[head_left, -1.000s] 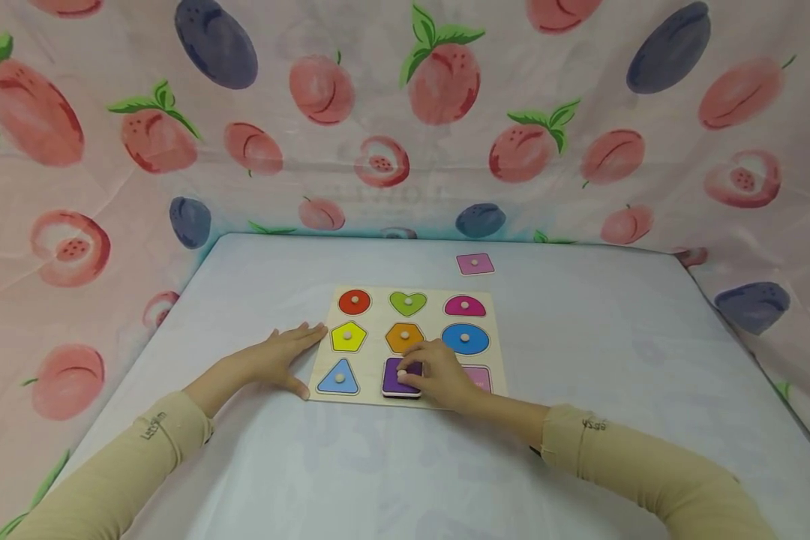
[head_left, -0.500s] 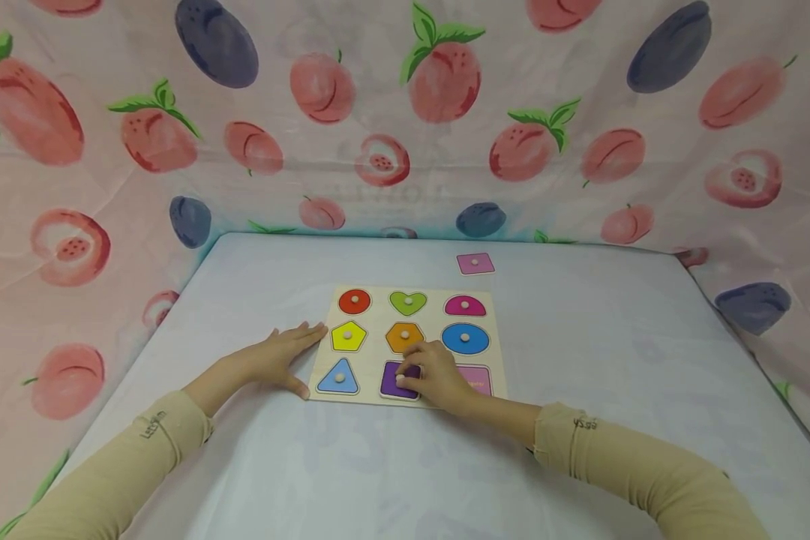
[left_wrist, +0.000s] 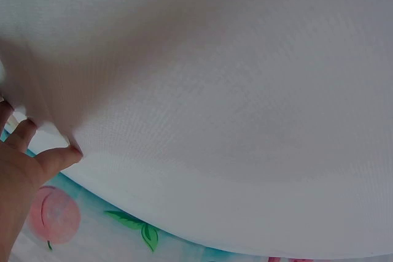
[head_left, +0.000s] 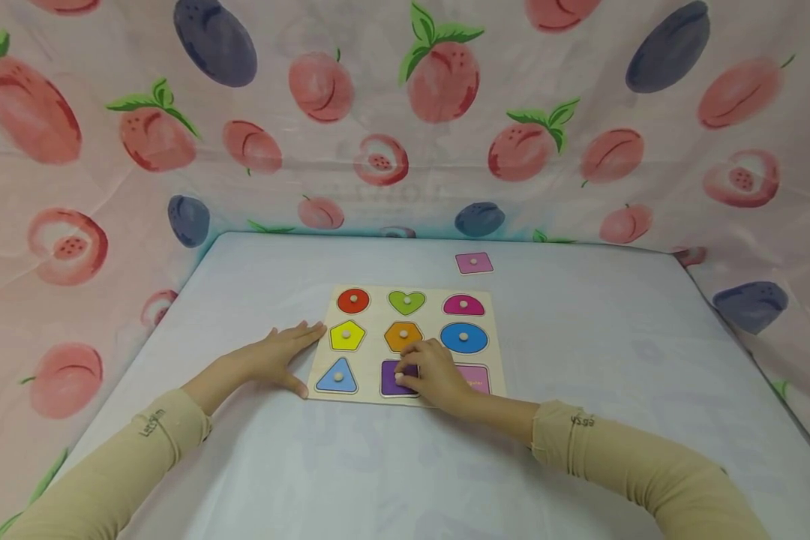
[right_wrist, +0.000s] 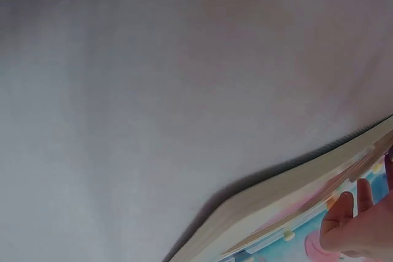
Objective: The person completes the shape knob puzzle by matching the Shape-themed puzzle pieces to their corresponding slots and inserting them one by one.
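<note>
In the head view, my right hand (head_left: 441, 379) pinches the small knob of a purple square puzzle piece (head_left: 391, 387) at the front middle of a wooden knob puzzle board (head_left: 375, 319). The square sits flat in its recess, partly covered by the fingers. My left hand (head_left: 270, 362) lies spread at the board's left side, thumb and fingertips right at the edge. Beside the right hand shows a pink recess (head_left: 476, 379) with printed lettering, partly hidden by that hand. The right wrist view catches the fingers (right_wrist: 344, 210) over the board's edge; the left wrist view shows the thumb (left_wrist: 61, 159).
Behind the board a pink knobbed piece (head_left: 474, 263) lies on the white table (head_left: 580, 330). Other knobbed shapes fill the board, among them a blue triangle (head_left: 337, 379), an orange hexagon (head_left: 398, 339) and a blue oval (head_left: 463, 343). A fruit-printed curtain (head_left: 445, 172) surrounds the table.
The purple square stood slightly raised over the board a second ago and has come down into its recess, with the right hand still pinching its knob. The left hand has stayed in place.
</note>
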### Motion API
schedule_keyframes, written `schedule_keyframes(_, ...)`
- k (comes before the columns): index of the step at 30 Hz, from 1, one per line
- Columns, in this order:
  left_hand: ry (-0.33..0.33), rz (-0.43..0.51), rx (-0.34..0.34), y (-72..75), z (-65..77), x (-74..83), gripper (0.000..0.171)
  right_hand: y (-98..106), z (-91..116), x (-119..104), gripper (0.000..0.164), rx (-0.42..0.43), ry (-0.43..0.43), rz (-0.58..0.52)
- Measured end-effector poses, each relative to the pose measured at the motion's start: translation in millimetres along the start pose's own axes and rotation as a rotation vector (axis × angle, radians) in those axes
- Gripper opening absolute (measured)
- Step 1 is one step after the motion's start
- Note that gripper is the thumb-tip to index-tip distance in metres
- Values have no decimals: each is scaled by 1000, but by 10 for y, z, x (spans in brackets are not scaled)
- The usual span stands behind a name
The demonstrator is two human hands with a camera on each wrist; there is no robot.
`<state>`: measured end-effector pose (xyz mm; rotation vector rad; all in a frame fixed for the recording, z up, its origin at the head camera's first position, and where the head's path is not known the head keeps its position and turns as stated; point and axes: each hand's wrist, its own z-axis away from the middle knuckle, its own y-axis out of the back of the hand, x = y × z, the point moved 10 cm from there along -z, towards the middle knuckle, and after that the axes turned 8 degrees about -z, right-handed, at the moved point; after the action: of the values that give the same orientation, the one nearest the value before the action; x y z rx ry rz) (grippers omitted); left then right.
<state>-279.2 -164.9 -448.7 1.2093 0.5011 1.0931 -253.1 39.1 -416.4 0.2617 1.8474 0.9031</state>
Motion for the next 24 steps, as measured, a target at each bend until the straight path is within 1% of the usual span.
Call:
schedule_keyframes(6,7,-4,0,16,9,12,114,-9,9,14,7,8,-7,-5)
schedule_keyframes(15,7,-3,-8,-14,-13,-5,116,-3,18,2,8,28,23,35)
schedule_keyframes(19,7,-7,-2,-10,-18,-8,116,-6,1,12,8,24,10,35)
schedule_keyframes(24,7,-8,-3,-8,-12,4,115,-13,-1,17,7,28,14,37)
